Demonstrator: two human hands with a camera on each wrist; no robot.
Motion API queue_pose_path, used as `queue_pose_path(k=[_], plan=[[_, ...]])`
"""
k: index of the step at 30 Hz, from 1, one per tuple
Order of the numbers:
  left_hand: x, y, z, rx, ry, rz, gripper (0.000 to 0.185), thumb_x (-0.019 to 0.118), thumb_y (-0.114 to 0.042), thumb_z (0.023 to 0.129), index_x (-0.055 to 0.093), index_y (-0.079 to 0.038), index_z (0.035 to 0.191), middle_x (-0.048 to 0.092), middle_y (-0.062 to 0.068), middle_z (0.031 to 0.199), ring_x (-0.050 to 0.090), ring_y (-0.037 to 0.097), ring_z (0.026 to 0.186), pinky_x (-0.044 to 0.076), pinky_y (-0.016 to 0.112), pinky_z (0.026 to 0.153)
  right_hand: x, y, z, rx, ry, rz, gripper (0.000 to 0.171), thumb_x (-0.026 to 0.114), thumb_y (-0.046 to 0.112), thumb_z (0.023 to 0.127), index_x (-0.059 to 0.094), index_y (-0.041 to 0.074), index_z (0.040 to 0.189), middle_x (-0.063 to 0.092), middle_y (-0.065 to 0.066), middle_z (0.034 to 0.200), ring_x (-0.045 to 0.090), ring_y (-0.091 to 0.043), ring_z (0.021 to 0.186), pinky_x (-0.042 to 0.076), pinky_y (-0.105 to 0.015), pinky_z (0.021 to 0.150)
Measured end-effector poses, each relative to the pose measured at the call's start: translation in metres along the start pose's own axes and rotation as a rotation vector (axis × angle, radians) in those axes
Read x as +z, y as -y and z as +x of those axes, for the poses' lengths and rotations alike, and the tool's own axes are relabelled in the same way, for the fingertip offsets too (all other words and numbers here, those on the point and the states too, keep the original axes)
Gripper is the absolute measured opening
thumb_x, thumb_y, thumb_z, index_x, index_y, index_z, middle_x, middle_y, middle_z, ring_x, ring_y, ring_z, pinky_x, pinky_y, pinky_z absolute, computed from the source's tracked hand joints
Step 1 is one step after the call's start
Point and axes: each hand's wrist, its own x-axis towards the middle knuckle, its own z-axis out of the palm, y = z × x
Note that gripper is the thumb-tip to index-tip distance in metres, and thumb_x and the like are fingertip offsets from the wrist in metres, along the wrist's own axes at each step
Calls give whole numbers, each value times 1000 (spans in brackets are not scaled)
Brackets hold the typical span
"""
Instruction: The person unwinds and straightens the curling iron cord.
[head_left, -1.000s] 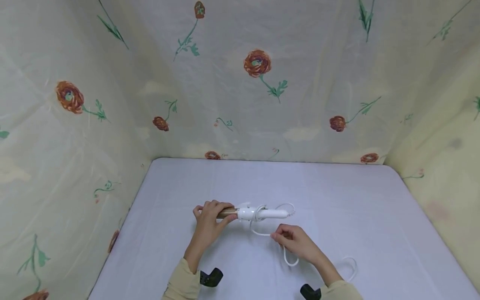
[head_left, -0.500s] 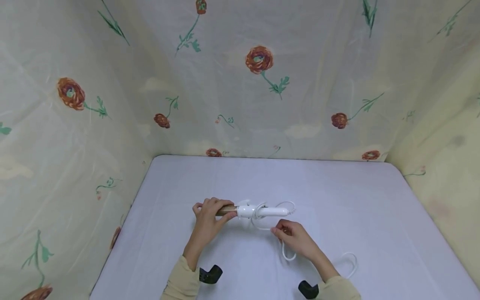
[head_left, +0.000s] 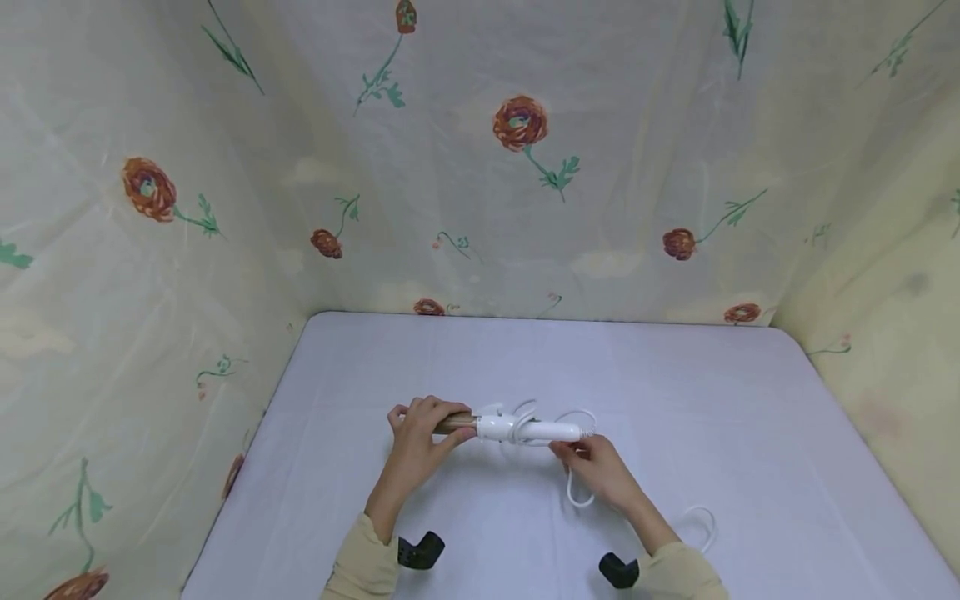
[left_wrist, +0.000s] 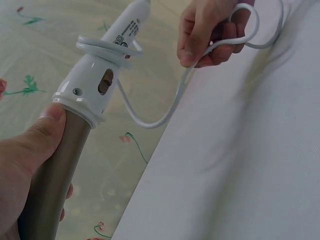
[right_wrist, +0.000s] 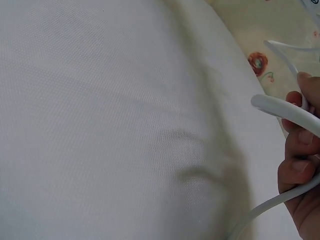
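Sleeves: my two beige cuffs (head_left: 367,567) are showing at the near edge, each with a black camera mount (head_left: 422,552) beside it.
Left hand: my left hand (head_left: 417,437) is gripping the gold barrel (left_wrist: 52,172) of the curling iron (head_left: 510,427), fingers curled round it, thumb pressing just below the white collar (left_wrist: 87,87).
Right hand: my right hand (head_left: 596,468) is pinching the white cord (head_left: 577,496), fingers curled round a loop of it, close beneath the iron's white handle (head_left: 551,430).
Curling iron: I am holding it level, just above the table, barrel to my left, handle to my right.
Cord: two turns are lying wound round the handle near the collar; slack is trailing toward my right sleeve, where another loop (head_left: 701,525) is lying on the table.
Table: pale cloth (head_left: 675,400) is covering it.
Backdrop: flowered cream fabric (head_left: 517,125) is hanging behind and to both sides.
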Motion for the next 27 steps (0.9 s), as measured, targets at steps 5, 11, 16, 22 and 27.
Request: queue_pose_path(k=[5, 11, 16, 22, 27], plan=[[0, 0, -1, 10, 0, -8, 35, 68, -46, 79, 67, -27, 109, 62, -9, 96, 51, 12, 90, 16, 48, 89, -3, -2, 5, -17, -51, -2, 12, 64, 16, 90, 63, 4, 90, 64, -11, 74, 55, -10, 65, 43, -22, 64], [1, 0, -3, 5, 25, -5, 37, 67, -48, 78, 67, -27, 109, 62, -8, 97, 51, 13, 91, 16, 47, 89, -5, 1, 7, -133, -80, 17, 12, 58, -8, 83, 62, 3, 82, 62, -11, 68, 51, -7, 66, 41, -22, 65], [-1, -2, -4, -1, 37, -6, 38, 67, -48, 78, 67, -27, 109, 63, -8, 96, 50, 13, 91, 16, 47, 89, -10, -6, 13, -222, -134, -30, 13, 58, -3, 87, 66, 7, 87, 67, -6, 80, 55, -4, 74, 44, -21, 70], [0, -1, -6, 6, 62, -8, 36, 69, -46, 78, 67, -27, 108, 63, -7, 95, 49, 13, 89, 16, 45, 87, -17, -8, 19, -171, -154, 19, 7, 63, 11, 90, 66, 5, 91, 71, -14, 98, 59, -4, 81, 45, -20, 72], [0, 1, -6, 8, 81, -7, 35, 68, -47, 78, 68, -28, 108, 63, -8, 96, 49, 12, 90, 16, 45, 86, -26, -2, 22, -62, -172, 56, 23, 60, 26, 94, 63, 3, 93, 66, -16, 86, 57, -3, 67, 45, -20, 64]])
